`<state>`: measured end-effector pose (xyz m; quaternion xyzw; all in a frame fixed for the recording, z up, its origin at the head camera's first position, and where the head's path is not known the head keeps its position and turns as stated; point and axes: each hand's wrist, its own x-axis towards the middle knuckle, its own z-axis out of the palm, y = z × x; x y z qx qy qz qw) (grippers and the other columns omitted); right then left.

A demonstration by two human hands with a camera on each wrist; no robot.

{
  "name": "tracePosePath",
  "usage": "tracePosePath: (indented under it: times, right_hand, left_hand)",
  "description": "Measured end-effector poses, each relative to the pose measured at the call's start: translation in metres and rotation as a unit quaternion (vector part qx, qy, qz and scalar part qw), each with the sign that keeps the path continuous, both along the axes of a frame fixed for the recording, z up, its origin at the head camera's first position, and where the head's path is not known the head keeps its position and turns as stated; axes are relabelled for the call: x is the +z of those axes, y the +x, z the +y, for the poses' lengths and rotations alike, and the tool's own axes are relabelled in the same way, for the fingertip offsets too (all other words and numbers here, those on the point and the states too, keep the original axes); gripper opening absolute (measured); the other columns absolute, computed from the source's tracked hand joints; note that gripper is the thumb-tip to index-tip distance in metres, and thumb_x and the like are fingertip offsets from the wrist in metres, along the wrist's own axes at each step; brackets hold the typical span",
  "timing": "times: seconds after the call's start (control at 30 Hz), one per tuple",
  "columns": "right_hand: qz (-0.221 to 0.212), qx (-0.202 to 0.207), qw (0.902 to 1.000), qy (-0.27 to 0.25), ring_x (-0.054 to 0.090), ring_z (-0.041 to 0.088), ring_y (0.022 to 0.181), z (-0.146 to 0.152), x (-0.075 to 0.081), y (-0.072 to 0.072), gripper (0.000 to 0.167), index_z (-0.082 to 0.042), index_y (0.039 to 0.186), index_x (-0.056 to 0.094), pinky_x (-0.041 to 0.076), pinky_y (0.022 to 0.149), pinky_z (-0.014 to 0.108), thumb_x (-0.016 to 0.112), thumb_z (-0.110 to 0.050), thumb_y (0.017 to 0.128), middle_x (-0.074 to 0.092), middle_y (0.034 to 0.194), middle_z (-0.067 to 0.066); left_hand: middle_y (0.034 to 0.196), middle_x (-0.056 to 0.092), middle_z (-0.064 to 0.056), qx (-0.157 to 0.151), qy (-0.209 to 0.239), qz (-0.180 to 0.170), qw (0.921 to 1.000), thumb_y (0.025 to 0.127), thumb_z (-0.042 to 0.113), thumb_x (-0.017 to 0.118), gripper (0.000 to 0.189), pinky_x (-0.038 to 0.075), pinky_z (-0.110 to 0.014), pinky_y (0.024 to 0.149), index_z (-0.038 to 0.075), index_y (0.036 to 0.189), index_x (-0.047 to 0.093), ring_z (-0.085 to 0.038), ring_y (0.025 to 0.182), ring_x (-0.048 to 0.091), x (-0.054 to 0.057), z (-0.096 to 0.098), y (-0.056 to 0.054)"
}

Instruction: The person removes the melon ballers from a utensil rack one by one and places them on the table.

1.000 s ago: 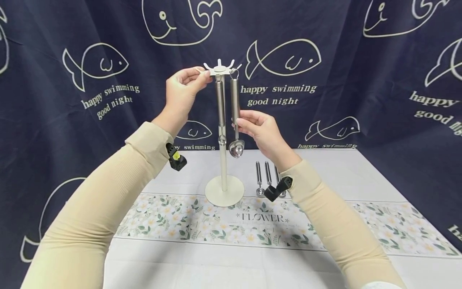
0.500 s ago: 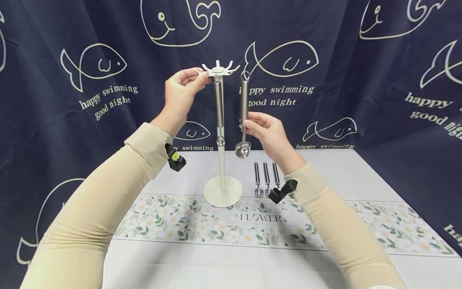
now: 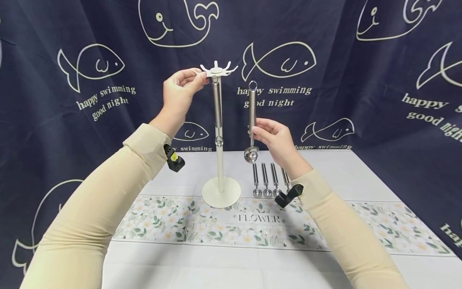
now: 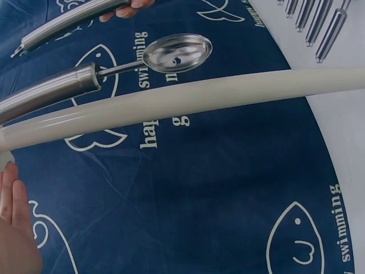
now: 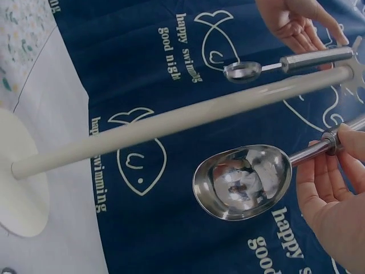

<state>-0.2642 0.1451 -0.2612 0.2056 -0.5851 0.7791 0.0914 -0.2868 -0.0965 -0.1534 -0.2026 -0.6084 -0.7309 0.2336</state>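
Note:
A cream utensil stand [image 3: 221, 168] rises from a round base, with a ring of upturned hooks [image 3: 216, 71] at its top. My left hand [image 3: 180, 92] pinches the left side of that hook ring. From a front hook hangs a small steel melon baller [image 3: 217, 106], its little holed bowl [image 4: 178, 54] pointing down. To the right of the stand, my right hand [image 3: 276, 138] holds an ice cream scoop [image 3: 252, 108] by the lower handle between thumb and fingers. The scoop is upright in the air, ring end up, its oval bowl [image 5: 242, 181] below, apart from the hooks.
Several steel scoops [image 3: 264, 173] lie in a row on the white table [image 3: 173, 263], right of the stand base [image 3: 221, 196] and partly behind the right wrist camera [image 3: 288, 195]. A floral runner [image 3: 162, 220] crosses the table. A dark blue fish-print curtain [image 3: 335, 24] hangs behind.
My right hand has drawn the ice cream scoop off the right side of the hooks, then farther right and slightly down. My left hand keeps its pinch on the hook ring.

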Motion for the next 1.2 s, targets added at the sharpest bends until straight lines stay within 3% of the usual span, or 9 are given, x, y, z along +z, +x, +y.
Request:
tracePosePath:
  times: [0.5,1.2]
  right_hand:
    - [-0.045,-0.026,0.9984,-0.02,0.071,0.011,0.081,0.034,-0.02,-0.003,0.021,-0.011,0.098,0.065,0.059,0.08,0.021,0.059,0.007,0.092,0.069,0.086,-0.001]
    - [-0.042,-0.074,0.9964,-0.004,0.071,0.009,0.081,0.1,-0.061,-0.002,0.016,-0.011,0.097,0.066,0.059,0.08,0.02,0.063,0.003,0.091,0.071,0.087,-0.002]
  left_hand:
    - [0.084,0.069,-0.003,0.004,-0.007,0.008,0.9999,0.084,0.007,0.074,0.008,0.057,-0.025,0.087,0.006,0.087,0.066,-0.013,0.079,0.072,0.0,0.0,0.0]
    - [0.084,0.069,-0.003,0.002,-0.004,0.014,0.9999,0.084,0.005,0.073,0.009,0.057,-0.025,0.088,0.005,0.09,0.066,-0.016,0.081,0.072,-0.001,0.001,-0.002]
